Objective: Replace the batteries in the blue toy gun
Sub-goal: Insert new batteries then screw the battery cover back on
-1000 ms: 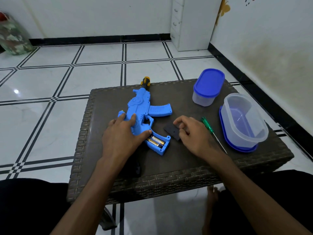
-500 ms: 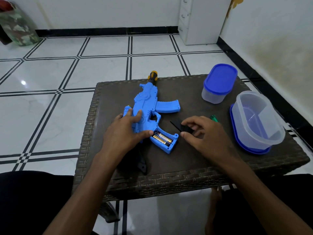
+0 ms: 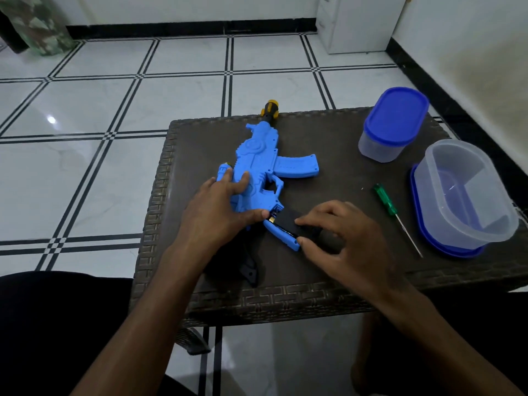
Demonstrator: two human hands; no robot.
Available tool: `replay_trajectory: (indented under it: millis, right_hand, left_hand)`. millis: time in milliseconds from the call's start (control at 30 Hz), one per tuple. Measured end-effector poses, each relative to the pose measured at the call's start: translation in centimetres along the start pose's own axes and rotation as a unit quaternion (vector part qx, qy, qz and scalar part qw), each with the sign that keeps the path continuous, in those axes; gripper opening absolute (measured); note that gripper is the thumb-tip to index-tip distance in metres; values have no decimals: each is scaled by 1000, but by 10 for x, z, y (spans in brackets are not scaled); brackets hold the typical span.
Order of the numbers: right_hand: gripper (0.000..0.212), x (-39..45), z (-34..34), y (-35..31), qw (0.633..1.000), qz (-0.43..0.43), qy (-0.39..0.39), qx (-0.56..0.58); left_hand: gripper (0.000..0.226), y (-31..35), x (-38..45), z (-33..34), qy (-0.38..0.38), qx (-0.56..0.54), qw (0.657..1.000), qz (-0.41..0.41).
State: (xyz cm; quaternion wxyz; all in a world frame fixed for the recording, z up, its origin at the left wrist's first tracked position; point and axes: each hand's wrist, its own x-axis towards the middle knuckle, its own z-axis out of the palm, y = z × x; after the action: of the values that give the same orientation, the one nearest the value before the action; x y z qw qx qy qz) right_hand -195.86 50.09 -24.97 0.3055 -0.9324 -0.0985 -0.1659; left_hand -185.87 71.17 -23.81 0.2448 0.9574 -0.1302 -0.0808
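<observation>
The blue toy gun [image 3: 258, 161] lies flat on the dark woven table [image 3: 328, 138], muzzle pointing away from me. My left hand [image 3: 217, 212] presses down on its body, thumb beside the grip. The black battery cover [image 3: 288, 220] rests over the grip's battery compartment, pinched between the fingers and thumb of my right hand [image 3: 340, 238]. Only a gold sliver of a battery [image 3: 273, 220] shows at the cover's near-left corner; the rest of the compartment is hidden.
A green-handled screwdriver [image 3: 385, 200] lies right of my right hand. A lidded blue-topped container [image 3: 395, 121] stands at the back right. An open clear tub [image 3: 463, 192] sits on its blue lid at the right edge. A black part [image 3: 248, 267] lies under my left forearm.
My right hand picked the black cover off the table and moved it left onto the open battery compartment, hiding the batteries. My left hand stayed on the gun.
</observation>
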Motion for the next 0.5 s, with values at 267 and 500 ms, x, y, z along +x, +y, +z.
replay_trajectory:
  millis: [267,500]
  right_hand:
    - [24,6,8,0,1000,0,7,3]
    - [31,9,10,4,999,22,2,29]
  left_hand:
    - [89,-2,1,2,0,-4,1000,-6]
    - [90,-1,1,2,-2,12,1000,-5]
